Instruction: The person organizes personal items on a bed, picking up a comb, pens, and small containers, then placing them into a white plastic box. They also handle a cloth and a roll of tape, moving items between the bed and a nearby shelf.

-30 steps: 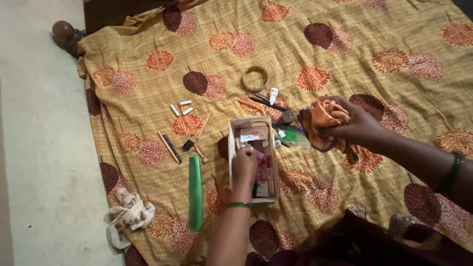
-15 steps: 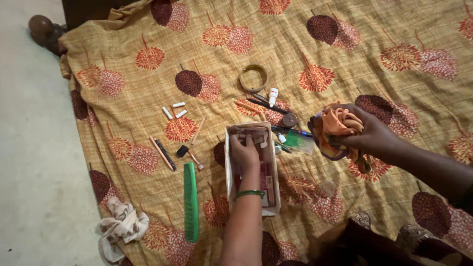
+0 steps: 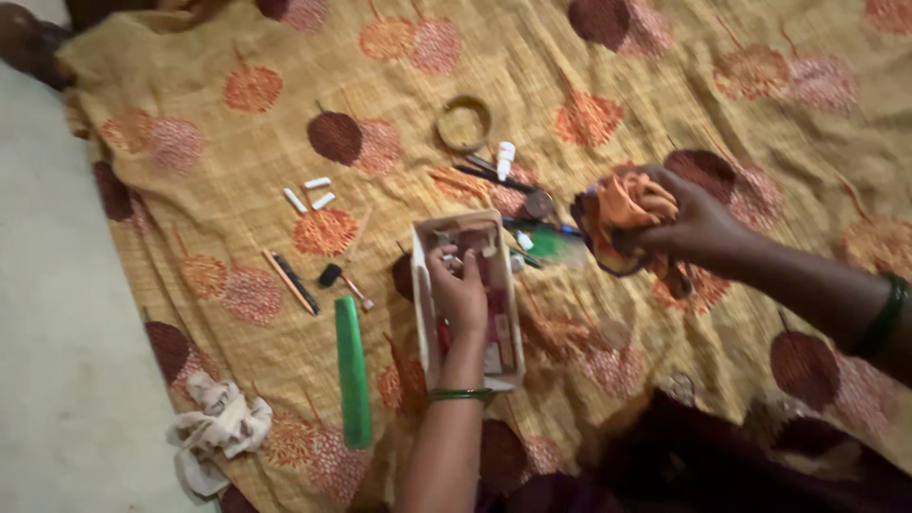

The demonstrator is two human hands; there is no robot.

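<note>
A narrow white open box lies on a yellow bedsheet with red leaf prints. It holds several small cosmetic items. My left hand is inside the box, fingers curled over the items at its far half; what it grips is hidden. To the right of the box, my right hand is raised and closed on a bunched orange cloth. Each wrist wears a green bangle.
A green comb lies left of the box, with pencils, a small brush and three white sticks. Behind the box are a yellow bangle, a small white bottle and pens. A crumpled white rag sits at the sheet's edge.
My left hand has moved from the box's middle toward its far end. My right hand with the orange cloth has stayed about where it was. The camera view has shifted.
</note>
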